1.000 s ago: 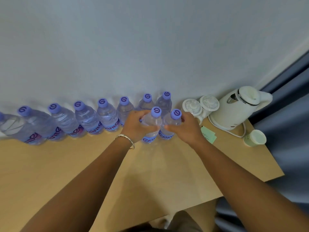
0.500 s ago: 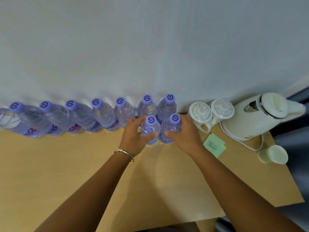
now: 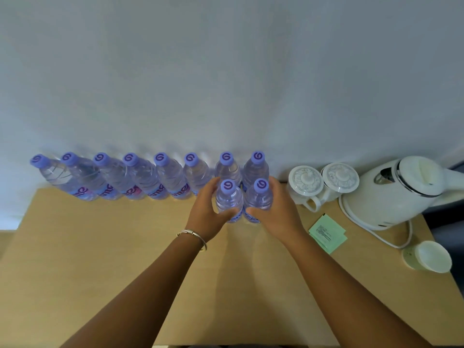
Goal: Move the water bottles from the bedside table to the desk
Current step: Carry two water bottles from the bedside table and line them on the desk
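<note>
Head view, left to right: beyond our left hand [image 3: 207, 212] a row of water bottles [image 3: 148, 179] lines the wall on the desk [image 3: 100, 259]. That hand curls round the left front bottle [image 3: 229, 200]; our right hand [image 3: 273, 212] wraps the right front bottle [image 3: 258, 199]. Full, they look heavy, with thin, slick walls, so we judge gripping mid-body safest. Past the right hand sit lidded cups [image 3: 324, 179] and a kettle [image 3: 391, 194].

Some things I cannot see well

My left hand [image 3: 204, 209] and right hand [image 3: 275, 212] cover the sides of two bottles [image 3: 229, 199], so their labels are mostly hidden. The kettle [image 3: 391, 194] handle runs off the right edge. The green packet [image 3: 327, 232] words are too small.
</note>
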